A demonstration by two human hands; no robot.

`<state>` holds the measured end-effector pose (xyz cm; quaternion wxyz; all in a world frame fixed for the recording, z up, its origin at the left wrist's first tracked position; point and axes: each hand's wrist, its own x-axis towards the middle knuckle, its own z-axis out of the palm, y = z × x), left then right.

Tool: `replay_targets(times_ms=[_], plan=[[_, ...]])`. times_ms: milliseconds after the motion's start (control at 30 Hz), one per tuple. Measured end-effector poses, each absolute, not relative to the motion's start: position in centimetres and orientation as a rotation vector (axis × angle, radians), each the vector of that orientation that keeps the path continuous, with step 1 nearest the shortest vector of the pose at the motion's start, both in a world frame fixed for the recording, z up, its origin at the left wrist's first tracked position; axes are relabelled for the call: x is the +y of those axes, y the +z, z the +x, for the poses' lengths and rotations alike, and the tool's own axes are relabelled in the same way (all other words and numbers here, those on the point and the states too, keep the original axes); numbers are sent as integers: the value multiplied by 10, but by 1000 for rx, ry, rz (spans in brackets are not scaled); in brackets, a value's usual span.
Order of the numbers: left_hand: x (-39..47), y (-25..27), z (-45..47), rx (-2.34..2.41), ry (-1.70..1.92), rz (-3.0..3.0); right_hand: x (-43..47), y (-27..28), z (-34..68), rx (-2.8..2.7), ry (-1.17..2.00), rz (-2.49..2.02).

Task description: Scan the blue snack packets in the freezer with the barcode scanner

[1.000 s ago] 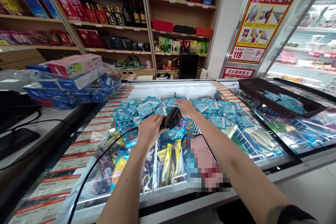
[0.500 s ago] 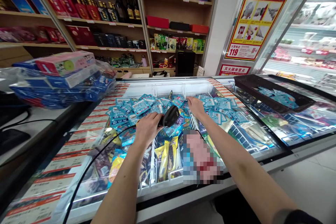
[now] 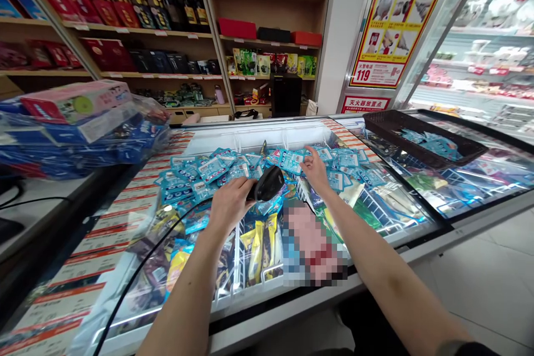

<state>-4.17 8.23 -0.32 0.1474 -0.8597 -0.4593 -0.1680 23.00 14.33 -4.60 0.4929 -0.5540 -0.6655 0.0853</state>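
Note:
My left hand is wrapped around a black handheld barcode scanner, its head pointing right and its cable running down to the lower left. My right hand is at the right edge of a small blue packet, its index finger raised and the other fingers closed at the packet's edge. The packet's pale label faces up, just beyond the scanner head. Many similar blue packets lie spread over the freezer's glass top and around both hands.
Yellow-wrapped ice creams and white wire dividers show in the chest freezer. A blurred pink item lies near the front edge. A dark basket with blue packets stands right; plastic-wrapped boxes are stacked left.
My right hand has drawn slightly back, and a packet with its label up now shows at its fingers. The scanner remains in my left hand. The view has shifted a little right.

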Motion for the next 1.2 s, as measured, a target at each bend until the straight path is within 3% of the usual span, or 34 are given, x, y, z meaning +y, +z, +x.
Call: replay_targets(times_ms=[667, 1200], plan=[[81, -2, -36, -1290, -494, -2493, 147, -50, 231, -1597, 253, -1399], [81, -1, -38, -1289, -517, -2487, 147, -52, 232, -1533, 215, -1198]])
